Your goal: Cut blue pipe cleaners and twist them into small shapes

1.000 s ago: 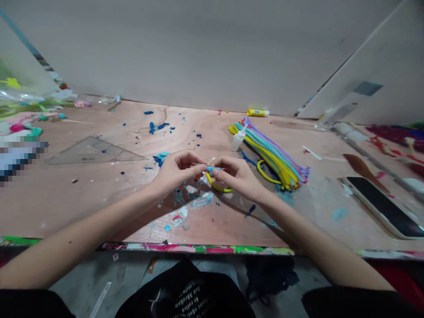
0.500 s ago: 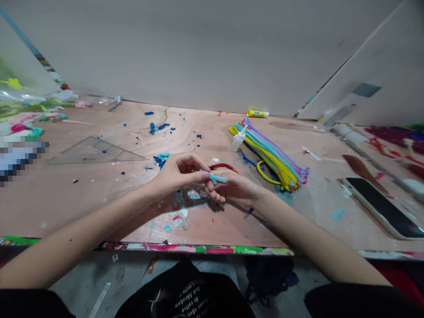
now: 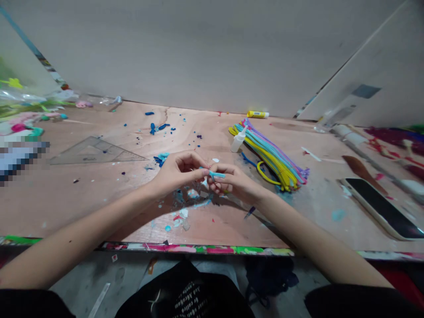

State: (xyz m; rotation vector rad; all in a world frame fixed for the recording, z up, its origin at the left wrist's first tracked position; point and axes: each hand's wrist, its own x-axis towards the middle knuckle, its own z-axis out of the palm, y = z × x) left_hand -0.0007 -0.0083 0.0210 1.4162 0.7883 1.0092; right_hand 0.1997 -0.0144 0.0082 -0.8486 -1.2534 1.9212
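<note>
A short light-blue pipe cleaner piece (image 3: 217, 175) is held between my two hands over the middle of the table. My left hand (image 3: 180, 170) pinches its left end between thumb and fingertips. My right hand (image 3: 236, 181) has its thumb and curled fingers on the other end, which points right. Just behind the left hand lie blue pipe cleaner bits (image 3: 161, 159). To the right of my hands rests a bundle of yellow, blue and purple pipe cleaners (image 3: 271, 152), with a small white glue bottle (image 3: 238, 140) leaning at its left side.
A clear set square (image 3: 96, 152) lies at left. A yellow glue stick (image 3: 257, 114) is near the back wall. At right are a phone (image 3: 380, 207) and a brown wooden piece (image 3: 362, 171). Blue and white scraps (image 3: 180, 216) litter the table in front of my hands.
My right hand's fingers have curled and risen around the blue piece, covering the red curved thing seen behind before. The left hand has barely moved.
</note>
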